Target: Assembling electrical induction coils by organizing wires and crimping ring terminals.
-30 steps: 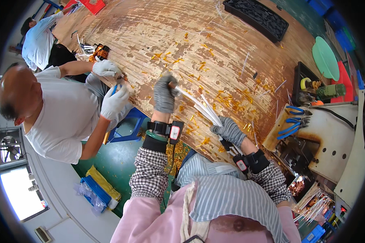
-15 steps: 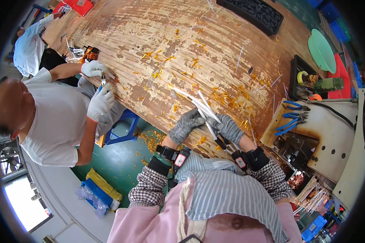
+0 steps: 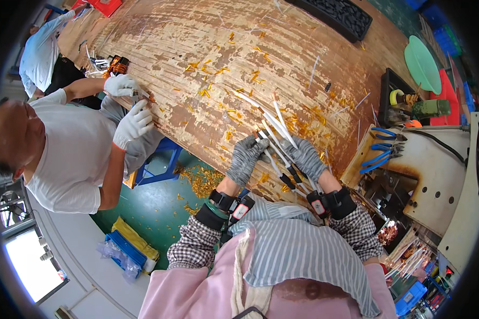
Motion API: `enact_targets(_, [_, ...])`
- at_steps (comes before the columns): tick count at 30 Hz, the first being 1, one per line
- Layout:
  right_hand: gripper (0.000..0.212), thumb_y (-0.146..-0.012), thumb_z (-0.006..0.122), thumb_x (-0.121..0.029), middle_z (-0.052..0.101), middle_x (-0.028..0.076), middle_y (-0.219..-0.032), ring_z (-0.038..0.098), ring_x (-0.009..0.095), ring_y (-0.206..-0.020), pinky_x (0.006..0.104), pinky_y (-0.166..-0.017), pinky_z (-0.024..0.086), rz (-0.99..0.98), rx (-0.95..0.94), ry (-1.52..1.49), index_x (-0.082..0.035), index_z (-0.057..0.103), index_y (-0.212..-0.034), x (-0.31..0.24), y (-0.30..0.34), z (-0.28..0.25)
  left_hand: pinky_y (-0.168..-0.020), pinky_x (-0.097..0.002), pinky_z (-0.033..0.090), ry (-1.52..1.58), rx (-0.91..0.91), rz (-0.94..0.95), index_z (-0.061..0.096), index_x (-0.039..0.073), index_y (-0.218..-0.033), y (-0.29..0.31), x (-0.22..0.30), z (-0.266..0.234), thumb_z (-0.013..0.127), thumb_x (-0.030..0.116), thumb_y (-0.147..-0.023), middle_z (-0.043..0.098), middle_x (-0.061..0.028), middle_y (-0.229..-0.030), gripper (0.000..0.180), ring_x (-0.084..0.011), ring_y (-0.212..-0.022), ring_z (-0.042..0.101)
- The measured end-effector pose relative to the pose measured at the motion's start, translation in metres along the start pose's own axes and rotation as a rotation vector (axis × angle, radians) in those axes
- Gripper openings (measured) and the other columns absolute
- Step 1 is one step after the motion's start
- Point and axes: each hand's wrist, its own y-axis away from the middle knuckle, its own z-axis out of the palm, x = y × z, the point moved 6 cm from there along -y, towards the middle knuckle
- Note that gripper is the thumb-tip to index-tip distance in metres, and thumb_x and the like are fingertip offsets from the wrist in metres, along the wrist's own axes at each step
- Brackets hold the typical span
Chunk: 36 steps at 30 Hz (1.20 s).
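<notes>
My right hand, in a grey knit glove, is closed around several white-sleeved wires. They fan out over the table edge, and their lower ends with black sections hang toward my apron. To the left, my left hand, gloved alike, has its fingers pinched on one white wire near a short black end. The fingertips partly hide that end. Small amber-coloured pieces lie scattered on the worn wooden table just beyond both hands.
At my left a co-worker in white gloves handles a small item beside a copper coil. On the right are blue-handled pliers on a metal machine, a black tray and a green basin. A black bin stands at the far edge.
The wires have spread apart and a black end now shows at my left fingertips. My left hand has shifted slightly up. The co-worker's lower hand has moved up toward the other.
</notes>
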Motion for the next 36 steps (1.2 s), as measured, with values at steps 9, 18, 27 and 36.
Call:
enact_targets(9, [0.045,-0.086,0.059,-0.041,0.057,0.005,-0.065,0.05,0.012,-0.059,0.0277,-0.057,0.044,0.123,-0.111,-0.068,0.003,0.063,-0.096,-0.002,-0.001,0.008,-0.06,-0.0241,0.054,0.081,0.05,0.054,0.056,-0.004,-0.108,0.001,0.003,-0.002,0.055,0.02,-0.09,0.064,-0.0106,-0.088,0.03,-0.0162,-0.073,0.065])
enact_targets(18, [0.046,-0.087,0.057,-0.042,0.059,0.005,-0.064,0.052,0.011,-0.055,0.0261,-0.053,0.044,0.174,-0.173,-0.096,0.003,0.063,-0.097,-0.002,0.0,0.009,-0.056,-0.0224,0.052,0.183,0.02,0.027,0.057,-0.004,-0.103,-0.004,0.011,-0.008,0.059,0.019,-0.087,0.064,-0.0096,-0.082,0.029,-0.014,-0.068,0.063])
enact_targets(27, [0.045,-0.088,0.056,-0.04,0.059,0.009,-0.068,0.052,0.014,-0.06,0.029,-0.059,0.045,0.076,-0.187,-0.008,0.003,0.061,-0.102,0.0,-0.003,0.009,-0.045,-0.0178,0.039,0.04,0.151,0.069,0.064,-0.001,-0.091,-0.009,0.005,-0.007,0.064,0.019,-0.084,0.061,-0.0025,-0.068,0.021,-0.0058,-0.055,0.054])
enact_targets(36, [0.047,-0.089,0.053,-0.041,0.06,0.015,-0.08,0.056,0.019,-0.074,0.0314,-0.069,0.046,0.107,-0.26,0.021,0.003,0.057,-0.106,-0.002,0.001,0.012,-0.04,-0.0162,0.036,0.142,0.127,0.125,0.06,0.002,-0.102,-0.007,0.017,-0.006,0.064,0.022,-0.083,0.059,0.0007,-0.068,0.028,-0.0046,-0.053,0.053])
